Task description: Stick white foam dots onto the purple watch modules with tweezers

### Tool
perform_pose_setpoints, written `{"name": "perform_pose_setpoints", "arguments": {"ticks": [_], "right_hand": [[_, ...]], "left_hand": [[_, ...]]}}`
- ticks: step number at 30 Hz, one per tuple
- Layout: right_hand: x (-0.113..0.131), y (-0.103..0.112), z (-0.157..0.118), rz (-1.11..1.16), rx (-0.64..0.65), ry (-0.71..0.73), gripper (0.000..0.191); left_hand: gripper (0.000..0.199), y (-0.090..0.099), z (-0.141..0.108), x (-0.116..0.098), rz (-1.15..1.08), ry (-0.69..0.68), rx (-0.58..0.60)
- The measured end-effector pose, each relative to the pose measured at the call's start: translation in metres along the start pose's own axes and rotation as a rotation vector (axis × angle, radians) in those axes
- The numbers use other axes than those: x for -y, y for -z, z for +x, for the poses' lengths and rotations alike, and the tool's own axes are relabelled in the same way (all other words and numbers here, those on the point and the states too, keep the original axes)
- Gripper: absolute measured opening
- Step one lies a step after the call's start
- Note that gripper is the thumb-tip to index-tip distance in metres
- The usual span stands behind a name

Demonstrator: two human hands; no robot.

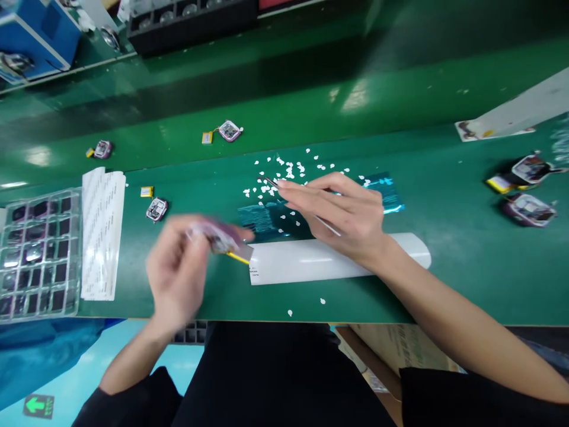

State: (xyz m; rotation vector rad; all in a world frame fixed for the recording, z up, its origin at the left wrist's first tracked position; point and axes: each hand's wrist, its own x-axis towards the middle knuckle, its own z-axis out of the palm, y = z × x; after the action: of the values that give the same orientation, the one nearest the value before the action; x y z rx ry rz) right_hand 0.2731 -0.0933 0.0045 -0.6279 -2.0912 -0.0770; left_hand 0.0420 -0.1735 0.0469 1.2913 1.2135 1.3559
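Note:
My left hand, blurred by motion, grips a small purple-rimmed watch case with its circuit side showing and a yellow-edged battery hanging from it. My right hand is closed on slim metal tweezers, whose tips are among many small white tabbed stickers scattered on the green bench. Under the right hand lie a shiny blue film sheet and a curled white release-paper strip. Whether the tweezer tips hold a sticker, I cannot tell.
Other opened watch cases with batteries lie left, behind, and right. A clear compartment tray and white sticker strips are at the left. A white bracket stands right; a black tray sits at the back.

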Motion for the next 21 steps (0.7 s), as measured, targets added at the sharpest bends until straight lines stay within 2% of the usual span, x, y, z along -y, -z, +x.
{"name": "perform_pose_setpoints", "arguments": {"ticks": [2,4,6,7,9,12,15,18,21], "right_hand": [[0.004,-0.001,0.000,-0.027,0.023,0.027,0.038],[0.008,-0.001,0.000,-0.018,0.035,0.049,0.033],[0.011,0.000,0.000,-0.003,0.031,0.068,0.030],[0.012,0.000,0.000,-0.001,0.026,0.080,0.030],[0.014,0.002,0.000,-0.014,0.023,0.103,0.029],[0.018,0.006,0.001,-0.029,0.072,0.141,0.027],[0.021,0.008,0.002,-0.017,0.108,0.203,0.020],[0.023,0.006,0.002,-0.019,0.092,0.230,0.018],[0.023,0.004,0.002,-0.036,0.080,0.236,0.018]], "left_hand": [[0.022,0.004,0.027,0.002,-0.247,0.244,-0.152],[0.028,0.007,0.051,0.012,-0.385,0.516,-0.261],[0.032,0.006,0.064,0.023,-0.443,0.674,-0.275],[0.033,0.005,0.065,0.027,-0.451,0.704,-0.253],[0.029,0.001,0.060,0.032,-0.433,0.685,-0.175],[0.012,-0.005,0.048,0.034,-0.334,0.550,-0.076],[0.010,-0.008,0.042,0.036,-0.278,0.462,-0.119],[0.011,-0.010,0.040,0.038,-0.289,0.458,-0.199],[0.018,-0.013,0.037,0.037,-0.279,0.432,-0.212]]}}
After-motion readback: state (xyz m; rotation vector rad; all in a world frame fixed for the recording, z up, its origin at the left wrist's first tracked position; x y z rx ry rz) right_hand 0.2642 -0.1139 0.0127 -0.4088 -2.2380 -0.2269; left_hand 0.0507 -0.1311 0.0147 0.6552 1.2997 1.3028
